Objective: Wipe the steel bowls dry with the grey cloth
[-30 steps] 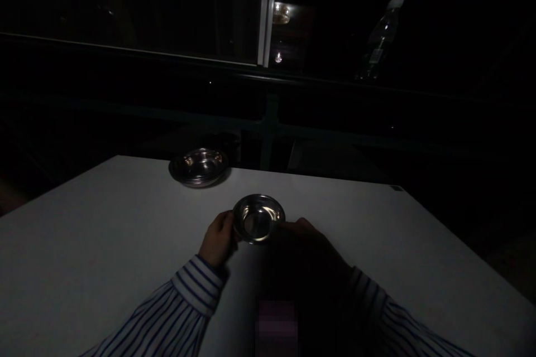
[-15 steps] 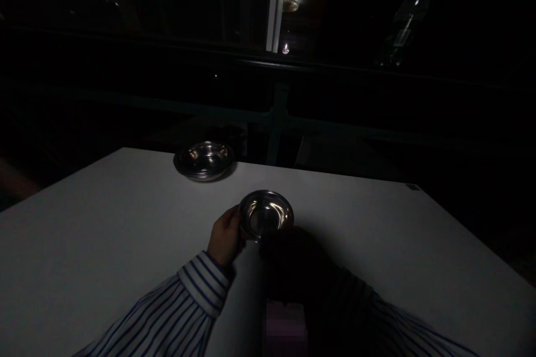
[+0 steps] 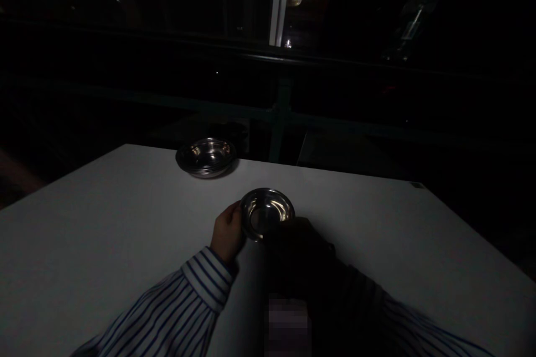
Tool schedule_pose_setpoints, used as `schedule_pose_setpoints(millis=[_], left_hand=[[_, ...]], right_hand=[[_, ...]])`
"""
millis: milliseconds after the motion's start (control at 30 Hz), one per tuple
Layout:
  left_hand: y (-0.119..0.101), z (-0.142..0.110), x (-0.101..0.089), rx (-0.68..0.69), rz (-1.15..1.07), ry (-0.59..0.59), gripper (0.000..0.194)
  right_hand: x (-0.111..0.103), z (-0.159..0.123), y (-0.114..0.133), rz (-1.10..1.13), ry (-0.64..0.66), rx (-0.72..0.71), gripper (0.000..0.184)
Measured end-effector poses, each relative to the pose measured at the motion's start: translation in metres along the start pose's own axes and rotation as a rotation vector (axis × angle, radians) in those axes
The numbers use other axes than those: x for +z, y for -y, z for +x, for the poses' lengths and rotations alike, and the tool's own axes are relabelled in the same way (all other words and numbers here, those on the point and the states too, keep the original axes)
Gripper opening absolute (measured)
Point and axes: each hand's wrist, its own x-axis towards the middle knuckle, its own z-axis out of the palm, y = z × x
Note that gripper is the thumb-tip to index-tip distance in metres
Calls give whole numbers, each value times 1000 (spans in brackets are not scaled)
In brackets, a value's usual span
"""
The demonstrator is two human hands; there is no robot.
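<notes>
A person in striped sleeves (image 3: 205, 281) held a shiny metal bowl (image 3: 267, 213) over the near middle of a white table (image 3: 125, 217), its open side up. The left hand (image 3: 226, 234) had its fingers closed around the bowl's left edge. The right hand (image 3: 299, 245) lay over the lower right rim in deep shadow — how far its fingers were open, or whether they gripped, could not be told. The bowl looked light, stiff and unlikely to break, though its polished wall seemed slippery — the rim, pinched at opposite sides, appeared the surest hold. Nested bowls (image 3: 206, 159) sat near the far edge.
</notes>
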Motion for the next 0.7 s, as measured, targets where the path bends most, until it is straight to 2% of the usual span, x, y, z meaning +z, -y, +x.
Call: schedule_pose_setpoints(millis=[200, 467, 600, 700], left_hand=[[1, 0, 1, 10, -12, 7, 36], [3, 1, 1, -16, -53, -3, 37], [6, 2, 0, -34, -37, -23, 38], [6, 2, -1, -34, -49, -18, 40]], right_hand=[[16, 8, 14, -63, -20, -41, 22], [11, 2, 12, -195, -64, -35, 29], [18, 18, 17, -212, -86, -128, 25], [18, 18, 16, -276, -154, -202, 22]])
